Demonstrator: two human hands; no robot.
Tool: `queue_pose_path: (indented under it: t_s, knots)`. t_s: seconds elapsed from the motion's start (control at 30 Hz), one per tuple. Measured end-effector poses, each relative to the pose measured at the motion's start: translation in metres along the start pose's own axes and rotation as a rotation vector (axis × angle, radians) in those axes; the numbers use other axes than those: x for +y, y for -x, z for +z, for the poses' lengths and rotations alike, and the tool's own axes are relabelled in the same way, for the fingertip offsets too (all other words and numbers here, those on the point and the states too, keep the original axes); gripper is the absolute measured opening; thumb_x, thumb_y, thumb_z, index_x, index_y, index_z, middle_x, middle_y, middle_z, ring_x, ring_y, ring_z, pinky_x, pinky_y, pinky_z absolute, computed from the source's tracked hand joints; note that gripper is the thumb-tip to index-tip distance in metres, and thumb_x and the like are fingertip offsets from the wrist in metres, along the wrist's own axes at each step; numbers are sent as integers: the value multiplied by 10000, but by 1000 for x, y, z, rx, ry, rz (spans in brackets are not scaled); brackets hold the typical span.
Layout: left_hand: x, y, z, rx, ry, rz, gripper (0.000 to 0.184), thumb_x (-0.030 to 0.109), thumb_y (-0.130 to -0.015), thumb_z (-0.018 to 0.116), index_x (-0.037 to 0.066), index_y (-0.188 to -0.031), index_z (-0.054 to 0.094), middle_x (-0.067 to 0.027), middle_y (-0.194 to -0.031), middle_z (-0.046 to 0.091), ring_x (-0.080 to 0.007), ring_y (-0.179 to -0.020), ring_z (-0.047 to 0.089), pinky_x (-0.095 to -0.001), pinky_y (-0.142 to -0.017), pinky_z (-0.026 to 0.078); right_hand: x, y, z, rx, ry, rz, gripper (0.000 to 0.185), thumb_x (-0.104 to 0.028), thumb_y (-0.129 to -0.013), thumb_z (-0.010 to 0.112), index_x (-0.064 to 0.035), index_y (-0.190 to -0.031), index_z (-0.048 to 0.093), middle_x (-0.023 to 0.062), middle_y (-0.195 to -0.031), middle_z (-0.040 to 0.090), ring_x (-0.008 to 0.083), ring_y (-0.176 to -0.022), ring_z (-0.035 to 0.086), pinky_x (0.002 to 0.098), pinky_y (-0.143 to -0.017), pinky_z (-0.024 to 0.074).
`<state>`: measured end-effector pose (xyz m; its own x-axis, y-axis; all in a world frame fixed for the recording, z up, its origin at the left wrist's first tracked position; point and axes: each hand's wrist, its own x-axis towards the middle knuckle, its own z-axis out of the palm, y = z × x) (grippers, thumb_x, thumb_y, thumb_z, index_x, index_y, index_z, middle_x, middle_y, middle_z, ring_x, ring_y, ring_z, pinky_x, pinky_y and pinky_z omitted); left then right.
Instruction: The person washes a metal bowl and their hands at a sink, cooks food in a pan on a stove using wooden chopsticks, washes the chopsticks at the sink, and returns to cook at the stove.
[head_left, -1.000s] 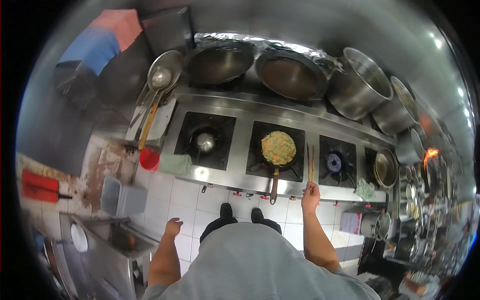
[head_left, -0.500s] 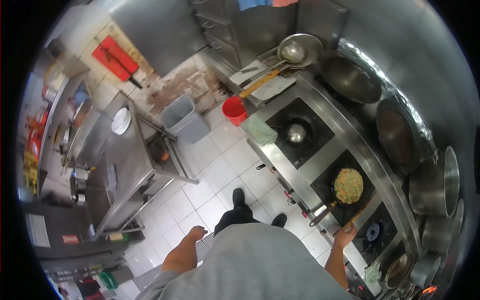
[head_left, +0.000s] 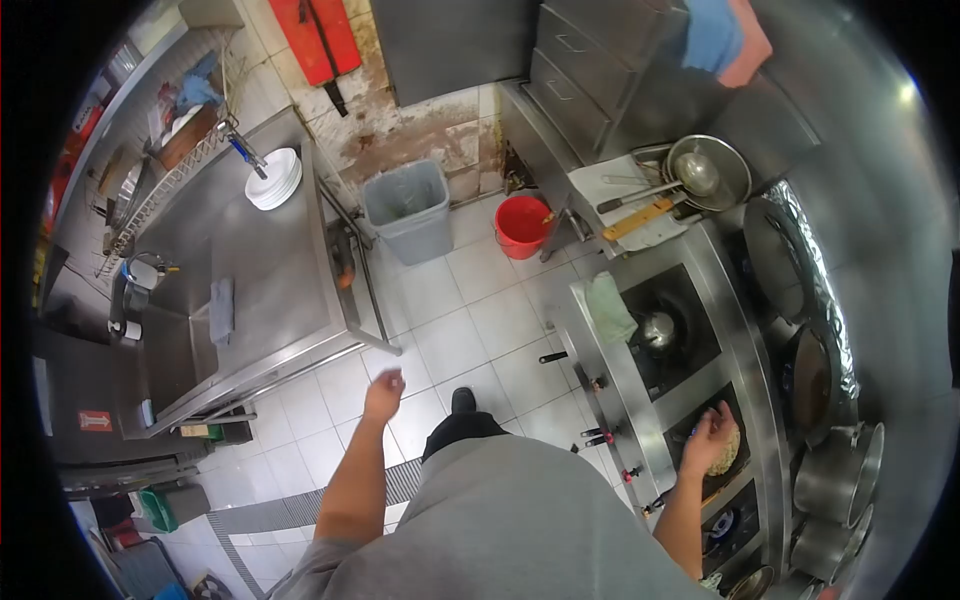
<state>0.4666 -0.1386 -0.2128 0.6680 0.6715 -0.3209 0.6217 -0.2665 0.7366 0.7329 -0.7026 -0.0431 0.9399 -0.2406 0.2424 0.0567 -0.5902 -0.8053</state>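
Note:
My right hand point(head_left: 708, 440) is over the near-middle burner of the stove, above the pan of food. Its fingers are partly spread, and nothing shows in them. A flat, round, yellow-green omelette-like food point(head_left: 724, 455) is in the pan, partly hidden by this hand. Most of the pan is hidden under the hand and forearm. My left hand point(head_left: 384, 394) hangs over the tiled floor, away from everything, its fingers loosely curled with nothing visible in them.
Along the stove point(head_left: 655, 400) are a burner point(head_left: 657, 330) and a green cloth point(head_left: 609, 308). Woks point(head_left: 780, 260) and pots point(head_left: 838, 475) line its back. A strainer point(head_left: 707, 172) stands farther off. A red bucket point(head_left: 522, 228), grey bin point(head_left: 408, 215) and steel sink table point(head_left: 265, 270) with plates point(head_left: 273, 180) lie ahead.
My right hand has let go of the wooden-handled utensil and moved forward over the pan. My left hand has swung forward a little. The view has turned and shifted.

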Motion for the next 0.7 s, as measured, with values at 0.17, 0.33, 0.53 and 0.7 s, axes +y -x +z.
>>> queue_pose_path:
  t_s: [0.17, 0.33, 0.53, 0.7]
  knots:
    - [101, -98, -85, 314, -39, 302, 303, 116, -822, 617, 54, -1119, 605, -157, -1095, 634, -298, -1003, 612, -364, -880, 478, -69, 29, 126, -312, -266, -12, 324, -10, -872, 559, -43, -1194, 533, 80, -1115, 591, 146, -990, 564, 273, -879, 443]
    - [126, -193, -138, 475, -149, 369, 429, 97, -772, 641, 59, -1193, 566, -215, -1287, 506, -372, -1193, 474, -414, -1010, 389, -123, 58, 215, -699, -207, -9, 375, -39, -844, 596, -55, -1213, 528, 80, -1069, 612, 154, -916, 599, 273, -787, 484]
    - [121, -281, -165, 592, -389, 78, 706, 217, -743, 697, -5, -1344, 400, -317, -1370, 359, -439, -1257, 394, -438, -1038, 360, -137, 43, 326, -1026, -144, -48, 435, -77, -821, 633, -73, -1239, 510, 79, -1017, 621, 133, -819, 601, 268, -689, 491]
    - [121, -338, -166, 591, -537, -125, 889, 254, -687, 734, 1, -1410, 282, -296, -1423, 285, -414, -1329, 291, -459, -1085, 285, -111, 6, 449, -1129, -294, 351, 425, -110, -833, 612, -29, -1232, 488, 58, -941, 621, 130, -784, 592, 267, -666, 499]
